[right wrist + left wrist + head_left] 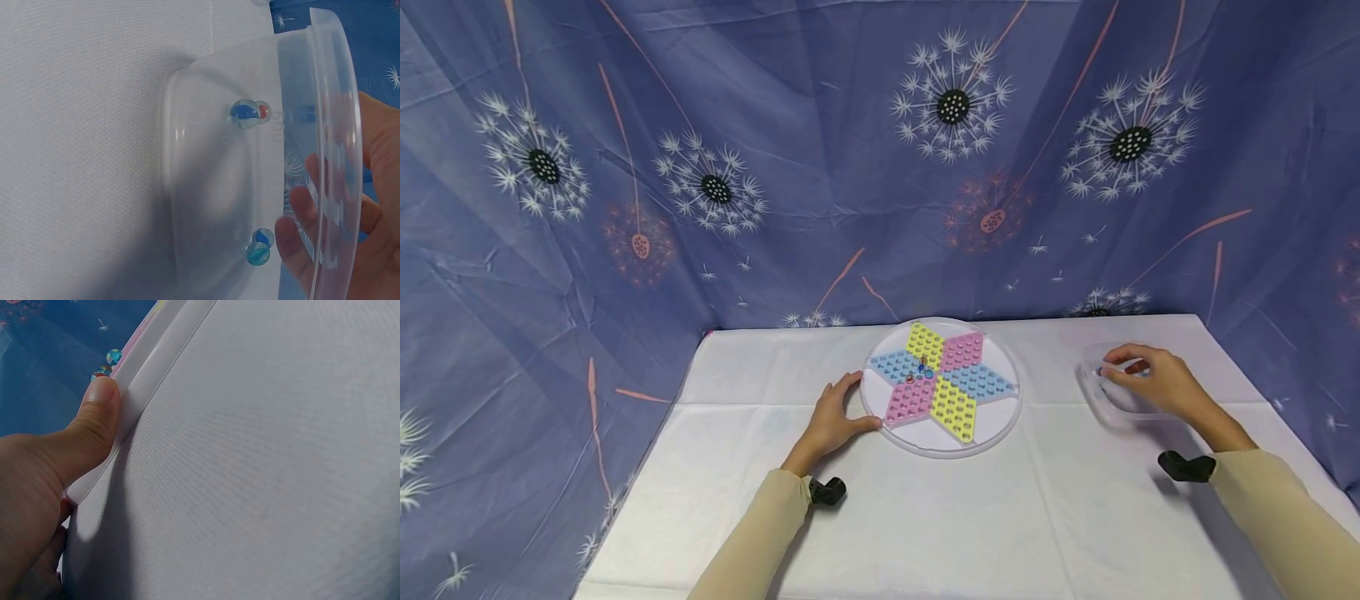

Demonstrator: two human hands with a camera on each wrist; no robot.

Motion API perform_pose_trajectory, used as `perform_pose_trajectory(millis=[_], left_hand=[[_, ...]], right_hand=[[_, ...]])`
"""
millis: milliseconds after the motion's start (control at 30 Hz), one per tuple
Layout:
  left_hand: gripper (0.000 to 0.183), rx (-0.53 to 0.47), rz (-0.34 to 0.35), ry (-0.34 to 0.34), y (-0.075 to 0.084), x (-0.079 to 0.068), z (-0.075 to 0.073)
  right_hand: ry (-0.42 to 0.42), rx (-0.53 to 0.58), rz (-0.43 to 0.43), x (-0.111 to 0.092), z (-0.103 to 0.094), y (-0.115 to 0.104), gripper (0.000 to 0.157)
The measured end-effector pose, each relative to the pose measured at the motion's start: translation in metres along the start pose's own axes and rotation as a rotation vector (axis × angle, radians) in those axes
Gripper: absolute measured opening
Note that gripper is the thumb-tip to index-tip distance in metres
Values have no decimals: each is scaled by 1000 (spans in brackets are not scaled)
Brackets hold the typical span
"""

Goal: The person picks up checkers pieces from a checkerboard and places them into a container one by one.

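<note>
A round white Chinese checkers board (891,346) with a yellow, pink and blue star lies on the table, several glass marbles (928,374) near its middle. My left hand (831,421) rests against the board's left edge, thumb and fingers spread along the rim; in the left wrist view its thumb (97,415) presses on the rim. Over a clear plastic container (1101,412) is my right hand (1161,379), fingers bent. Blue, teal and red marbles (245,114) lie inside the container. The rim partly hides the fingertips, so whether they pinch a marble is unclear.
A white cloth covers the table (925,517). Behind it hangs a blue curtain (827,167) with dandelion prints, reaching down to the table's back edge. The container's upright wall and rim (337,75) stand between the right wrist camera and the fingers.
</note>
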State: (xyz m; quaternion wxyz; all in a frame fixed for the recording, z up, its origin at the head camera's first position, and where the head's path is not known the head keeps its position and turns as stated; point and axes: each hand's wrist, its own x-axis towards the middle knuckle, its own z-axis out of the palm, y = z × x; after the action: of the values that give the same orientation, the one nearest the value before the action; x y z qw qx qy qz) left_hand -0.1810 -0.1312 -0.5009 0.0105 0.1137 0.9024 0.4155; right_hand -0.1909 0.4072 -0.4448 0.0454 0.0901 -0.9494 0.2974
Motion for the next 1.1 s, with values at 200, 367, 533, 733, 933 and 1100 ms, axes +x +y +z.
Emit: perform_pose_trajectory(millis=[200,367,533,733,933,1100], left_hand=[[94,5,-2,0,1,0,-1],[95,0,-9,-2,1,-1,-1],[94,-11,-2,1,1,-1,-1],[94,-8,5,2,2,-1,-1],[94,-4,3,-4,0,0,-1],[94,-8,-2,-6,2,-2,-1]], right_hand=[[16,11,7,-1,1,1,40],[21,13,2,-1,1,0,40],[22,1,-10,-1,0,-1,39],[-1,-5,-46,1,-7,-6,40],[-45,7,-70,3,-11,-18,42],[-23,-7,-111,10,-12,-27,38]])
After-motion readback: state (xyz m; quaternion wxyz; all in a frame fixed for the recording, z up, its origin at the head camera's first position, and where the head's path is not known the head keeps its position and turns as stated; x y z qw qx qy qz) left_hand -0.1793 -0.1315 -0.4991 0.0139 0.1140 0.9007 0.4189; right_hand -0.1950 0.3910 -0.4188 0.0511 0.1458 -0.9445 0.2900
